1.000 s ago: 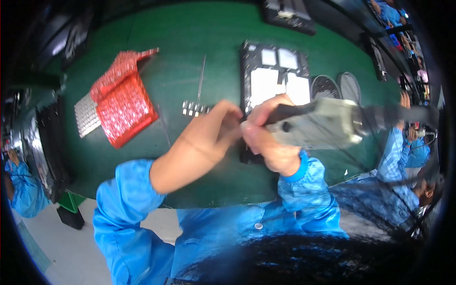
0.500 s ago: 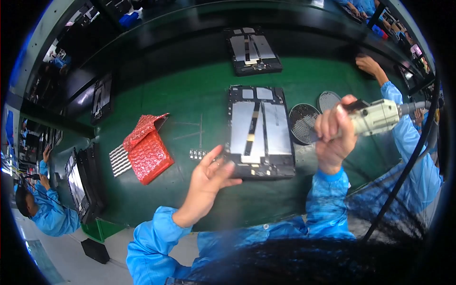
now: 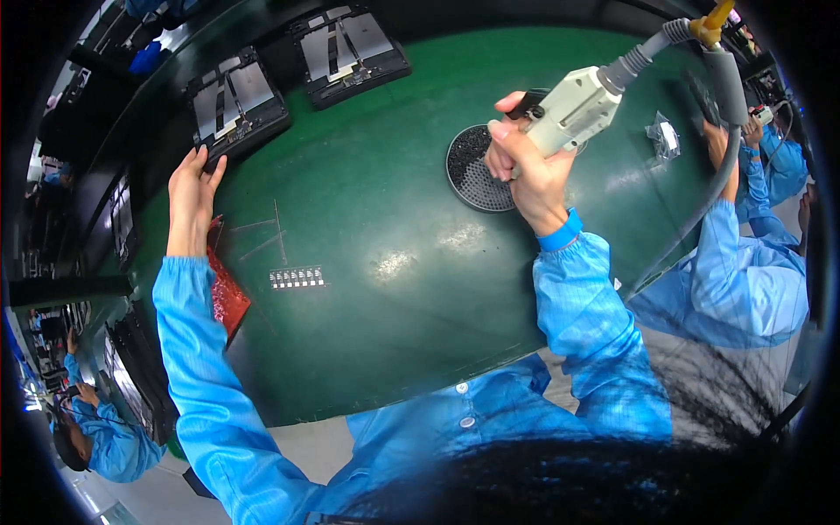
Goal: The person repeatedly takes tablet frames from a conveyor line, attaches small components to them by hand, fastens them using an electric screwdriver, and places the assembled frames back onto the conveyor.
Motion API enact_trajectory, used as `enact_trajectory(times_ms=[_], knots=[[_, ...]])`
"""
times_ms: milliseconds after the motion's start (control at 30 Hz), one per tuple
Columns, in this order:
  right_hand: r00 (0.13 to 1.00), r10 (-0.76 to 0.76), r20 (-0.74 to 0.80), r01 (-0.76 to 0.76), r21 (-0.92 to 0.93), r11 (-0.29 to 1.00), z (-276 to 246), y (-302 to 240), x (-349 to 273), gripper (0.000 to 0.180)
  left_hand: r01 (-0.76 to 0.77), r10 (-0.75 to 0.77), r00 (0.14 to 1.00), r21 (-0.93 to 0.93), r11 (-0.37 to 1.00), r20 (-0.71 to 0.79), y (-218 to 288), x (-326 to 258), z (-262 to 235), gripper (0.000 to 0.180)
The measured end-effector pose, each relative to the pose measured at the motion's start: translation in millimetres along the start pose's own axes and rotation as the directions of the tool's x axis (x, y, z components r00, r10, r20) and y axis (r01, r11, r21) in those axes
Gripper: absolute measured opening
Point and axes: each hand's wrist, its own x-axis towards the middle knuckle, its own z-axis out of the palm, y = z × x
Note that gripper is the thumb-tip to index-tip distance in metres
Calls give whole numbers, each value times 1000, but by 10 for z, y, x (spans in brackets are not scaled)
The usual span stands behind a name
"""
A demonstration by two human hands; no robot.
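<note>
My left hand reaches far left, its thumb and fingers at the near corner of an opened black tablet with grey panels and a dark ribbon strip. The hand seems to grip that corner; part of the fingers is hidden. A similar opened tablet lies to its right at the back. In my right hand is a pale electric screwdriver, fingers wrapped round its body, a cable running up from it. Below that hand stands a round dark dish with a perforated plate and many tiny black screws.
A strip of small white-and-dark parts lies on the green mat. Red bubble wrap shows beside my left sleeve. A clear bag lies at the right, near a co-worker's hand. Black devices stand stacked at the left.
The opened tablet from the middle of the mat is now at the far left beside the other one, my left hand at its corner. My right hand keeps the screwdriver. The view has shifted.
</note>
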Motion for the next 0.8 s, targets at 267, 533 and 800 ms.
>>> enact_trajectory(times_ms=[267, 533, 800], knots=[[1000, 23, 17, -22, -56, 998, -44, -4, -44, 21, 71, 399, 908, 985, 158, -130, -155, 662, -129, 59], [997, 77, 8, -75, -154, 985, -63, 48, -41, 23, -620, 447, 756, 743, 253, 478, -442, -163, 1297, 67], [997, 70, 36, -60, -227, 972, -35, 33, -35, 23, -591, 628, 674, 794, 143, 389, -576, -107, 1414, 41]])
